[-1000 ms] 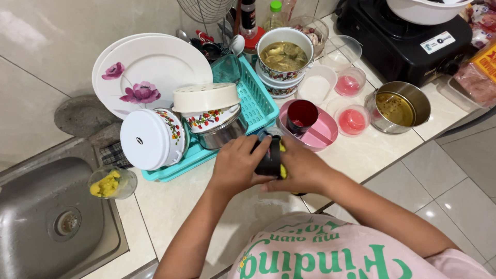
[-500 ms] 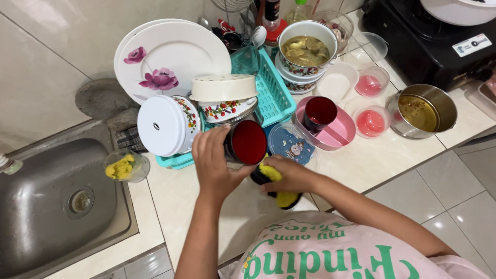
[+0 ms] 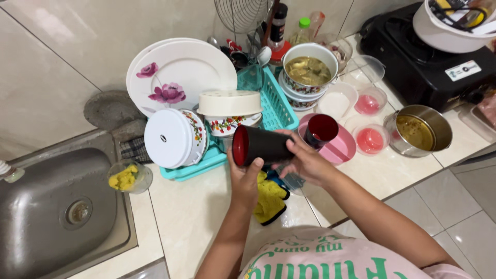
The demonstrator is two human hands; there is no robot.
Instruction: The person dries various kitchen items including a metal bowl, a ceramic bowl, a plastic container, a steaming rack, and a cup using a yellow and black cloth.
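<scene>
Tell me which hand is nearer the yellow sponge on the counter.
Left. The left hand is right beside the yellow sponge, under the black cup with red inside; the right hand is slightly farther up and to the right.

A home kitchen: a steel sink [image 3: 57, 206] at eight o'clock, a teal dish rack [image 3: 274, 103] with plates at centre, a black stove [image 3: 418, 57] at two o'clock, on a tiled surface [image 3: 196, 217].

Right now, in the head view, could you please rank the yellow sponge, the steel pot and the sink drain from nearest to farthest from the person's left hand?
From the left hand:
1. Yellow sponge, on the counter right beside the hand.
2. Sink drain, off to the left in the sink.
3. Steel pot, far right, near the stove.
</scene>
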